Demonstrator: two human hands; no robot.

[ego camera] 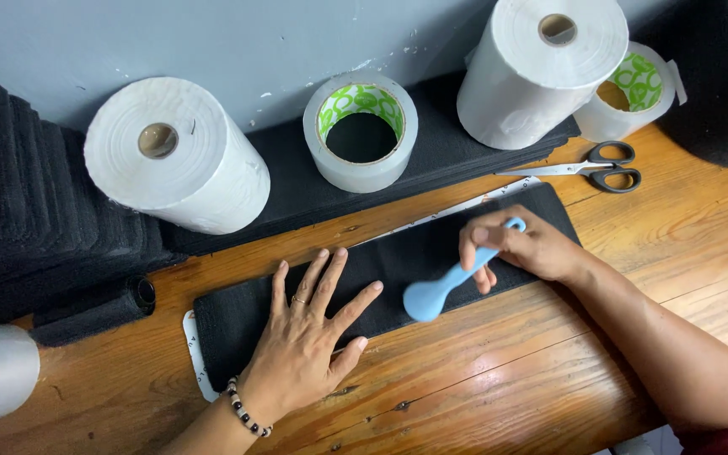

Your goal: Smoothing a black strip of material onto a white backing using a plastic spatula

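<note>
The left hand (301, 341) lies flat with fingers spread on a black fabric strip (398, 261) across the wooden counter (507, 371). Farther right, the right hand (520, 244) grips a blue plastic tool (440, 288), its rounded end touching the strip.

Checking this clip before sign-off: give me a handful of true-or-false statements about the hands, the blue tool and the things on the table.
1. The left hand lies flat, fingers spread, on the black fabric strip. True.
2. The right hand grips the scissors. False: it holds a light blue tool; the scissors lie untouched near the wall.
3. The blue tool's rounded end rests on the black strip. True.
4. The clear tape roll sits on the bare wooden table. False: it sits on a stack of black fabric.
5. The left wrist wears a beaded bracelet. True.
</note>
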